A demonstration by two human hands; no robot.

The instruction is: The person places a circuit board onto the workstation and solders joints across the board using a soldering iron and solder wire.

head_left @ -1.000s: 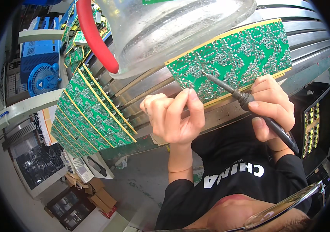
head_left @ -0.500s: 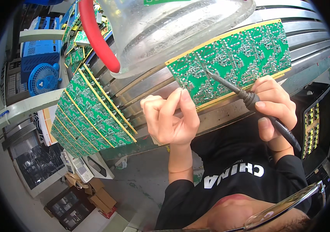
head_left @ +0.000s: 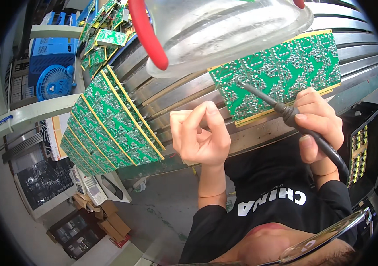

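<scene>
A soldering iron [head_left: 290, 116] with a black handle is gripped in my right hand [head_left: 317, 124], fingers wrapped round it. Its tip points at the left part of a green circuit board [head_left: 282, 66] with yellow long edges; whether it touches cannot be told. My left hand [head_left: 202, 133] is raised left of the board's near corner, thumb and forefinger pinched together. A fine solder wire showed at those fingertips a moment ago; now it is too thin to make out clearly. The board lies solder side up, several sections long.
A clear plastic hood [head_left: 224, 35] with red trim hangs over the slatted metal bench [head_left: 162, 99]. Left of my hand stands a stack of green boards [head_left: 113, 117]. Farther back are a blue fan [head_left: 56, 83] and more boards [head_left: 111, 37]. A black bin [head_left: 361, 146] stands at right.
The view has shifted, so the boards and hood appear farther right. Relative to the board, my left hand and the iron's tip are farther left, the left fingertips now clear of its edge.
</scene>
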